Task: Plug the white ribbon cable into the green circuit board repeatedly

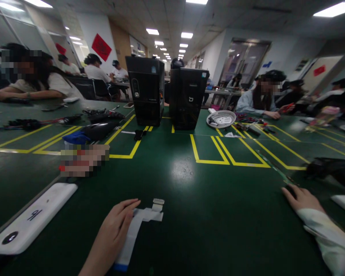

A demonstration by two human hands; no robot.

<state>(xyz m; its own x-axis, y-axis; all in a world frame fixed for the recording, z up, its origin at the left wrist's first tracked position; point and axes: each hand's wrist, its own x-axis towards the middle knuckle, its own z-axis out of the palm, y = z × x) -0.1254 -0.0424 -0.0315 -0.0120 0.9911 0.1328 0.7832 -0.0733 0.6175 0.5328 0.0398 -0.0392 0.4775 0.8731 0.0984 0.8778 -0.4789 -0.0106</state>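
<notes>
My left hand (115,226), fingers stretched out, rests over the left edge of a white flat ribbon cable (132,237) on the green table. The cable has a small connector (158,201) at its far end and a blue strip at its near end. Over at the right, my right hand (303,198) has its fingers bent and drawn together at the near end of a long, narrow green circuit strip (271,164). The strip slants away to the upper left across yellow tape. My fingertips there are partly hidden, so the exact grip is unclear.
A long white device (34,218) lies to the left. Two black computer towers (148,92) stand ahead, with a white basket (221,119) beside them. Black tools and cables (103,117) lie at the left. A black object (333,170) is at the right. Several people sit around.
</notes>
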